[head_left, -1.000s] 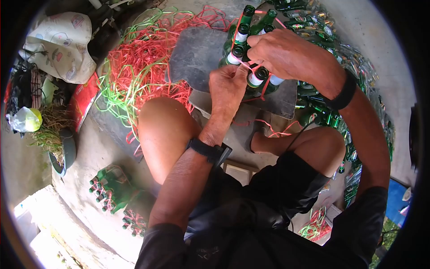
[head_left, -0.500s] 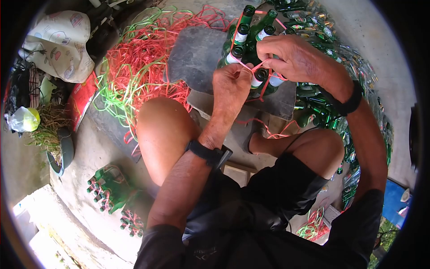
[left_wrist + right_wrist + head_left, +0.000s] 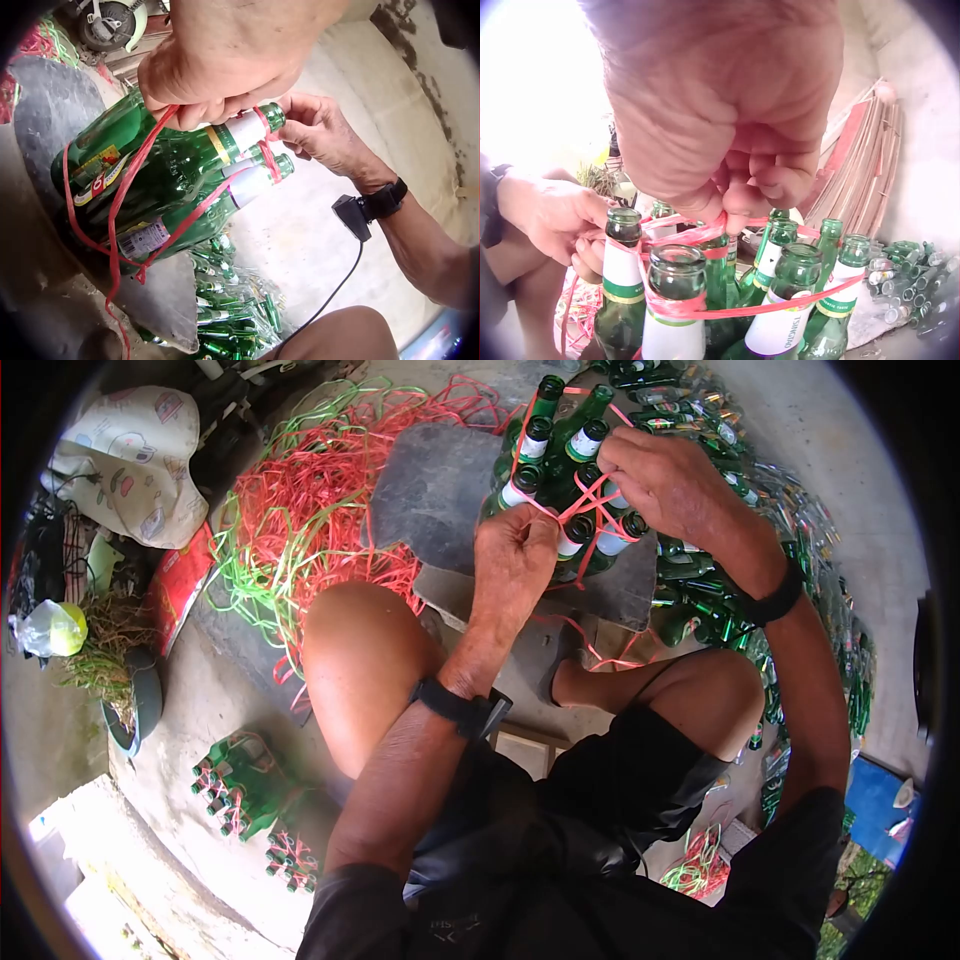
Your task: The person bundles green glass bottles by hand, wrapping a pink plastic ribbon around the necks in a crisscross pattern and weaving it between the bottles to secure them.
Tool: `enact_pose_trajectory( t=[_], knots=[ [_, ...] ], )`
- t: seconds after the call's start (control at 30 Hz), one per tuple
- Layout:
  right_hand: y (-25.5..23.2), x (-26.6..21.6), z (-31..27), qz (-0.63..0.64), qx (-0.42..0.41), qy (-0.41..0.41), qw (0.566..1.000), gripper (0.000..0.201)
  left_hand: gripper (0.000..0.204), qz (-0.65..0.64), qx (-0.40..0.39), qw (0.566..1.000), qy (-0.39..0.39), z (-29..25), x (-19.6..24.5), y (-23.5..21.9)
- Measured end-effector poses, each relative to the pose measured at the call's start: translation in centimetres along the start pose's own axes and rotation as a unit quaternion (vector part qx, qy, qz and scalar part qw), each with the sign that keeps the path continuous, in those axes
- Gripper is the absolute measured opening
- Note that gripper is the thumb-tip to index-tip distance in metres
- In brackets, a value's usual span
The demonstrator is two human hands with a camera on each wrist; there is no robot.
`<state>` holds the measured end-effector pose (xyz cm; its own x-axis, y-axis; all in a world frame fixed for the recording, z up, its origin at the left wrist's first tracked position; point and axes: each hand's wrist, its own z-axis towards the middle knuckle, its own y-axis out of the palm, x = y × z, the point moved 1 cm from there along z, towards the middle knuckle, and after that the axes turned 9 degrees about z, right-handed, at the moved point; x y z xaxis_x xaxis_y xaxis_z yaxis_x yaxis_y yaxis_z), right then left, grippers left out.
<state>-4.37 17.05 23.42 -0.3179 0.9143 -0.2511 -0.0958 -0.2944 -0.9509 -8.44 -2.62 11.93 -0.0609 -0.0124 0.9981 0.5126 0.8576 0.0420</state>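
Observation:
A cluster of green glass bottles point(image 3: 585, 445) stands upright on a dark slab, some with white neck labels. Pinkish-red plastic strapping point(image 3: 742, 309) runs round their necks, and more of it circles the bottle bodies in the left wrist view. At the near left corner, my left hand point(image 3: 515, 555) pinches the strapping between thumb and fingers, beside a bottle neck point(image 3: 622, 259). My right hand point(image 3: 660, 485) is over the right side of the cluster, pinching a strand point(image 3: 709, 231) that crosses the bottle tops. Loose strapping point(image 3: 116, 255) hangs from my left hand down past the bottles.
Under the bottles lies a dark stone slab point(image 3: 425, 485). A heap of red and green strapping point(image 3: 320, 510) spreads to its left. Many loose bottles point(image 3: 725, 615) are piled on the right. Bundled bottles point(image 3: 245, 780) stand on the floor at lower left, near a planter point(image 3: 145, 695).
My right hand has moved from close beside the left hand out to the right, drawing the strand across the bottle tops. The left hand stays nearly in place at the near left corner.

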Motion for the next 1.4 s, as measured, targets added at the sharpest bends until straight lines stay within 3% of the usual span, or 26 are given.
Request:
enact_pose_trajectory(
  t=[0.23, 0.77, 0.83, 0.97, 1.03, 1.07, 1.13, 1.27, 1.4],
  knots=[
    [0.5, 1.5, 0.1, 0.059, 0.055, -0.012, 0.997, 0.006, 0.022, 0.028, 0.0, 1.0, 0.015, 0.2, -0.2, 0.0],
    [1.5, 2.5, 1.3, 0.096, 0.066, 0.027, 0.993, 0.013, 0.022, 0.011, 0.024, 0.999, 0.038, 0.3, -0.7, 0.7],
    [1.0, 2.0, 1.8, 0.16, 0.027, 0.096, 0.982, 0.014, 0.02, 0.006, 0.013, 0.999, 0.031, 0.3, -1.0, 0.7],
    [1.5, 3.2, 2.5, 0.156, 0.016, 0.035, 0.987, 0.014, 0.018, -0.001, 0.017, 0.999, 0.032, 0.4, -1.3, 0.8],
    [1.4, 3.0, 2.8, 0.165, -0.046, 0.11, 0.979, 0.014, 0.017, -0.007, 0.02, 0.999, 0.037, 0.4, -1.4, 0.9],
    [1.3, 2.9, 3.0, 0.165, -0.046, 0.11, 0.979, 0.014, 0.017, -0.006, 0.021, 0.999, 0.037, 0.4, -1.2, 0.8],
    [1.1, 2.9, 3.2, 0.191, -0.081, 0.156, 0.966, 0.014, 0.018, 0.007, 0.023, 1.0, -0.005, 0.2, -1.0, 0.7],
    [1.0, 3.2, 3.6, 0.204, -0.111, 0.155, 0.96, 0.017, 0.018, 0.014, 0.023, 1.0, 0.009, 0.2, -1.1, 0.4],
    [1.7, 4.2, 3.8, 0.205, -0.159, 0.189, 0.947, 0.018, 0.02, 0.009, 0.016, 0.999, -0.049, -0.2, 0.0, 0.0]
  ],
)
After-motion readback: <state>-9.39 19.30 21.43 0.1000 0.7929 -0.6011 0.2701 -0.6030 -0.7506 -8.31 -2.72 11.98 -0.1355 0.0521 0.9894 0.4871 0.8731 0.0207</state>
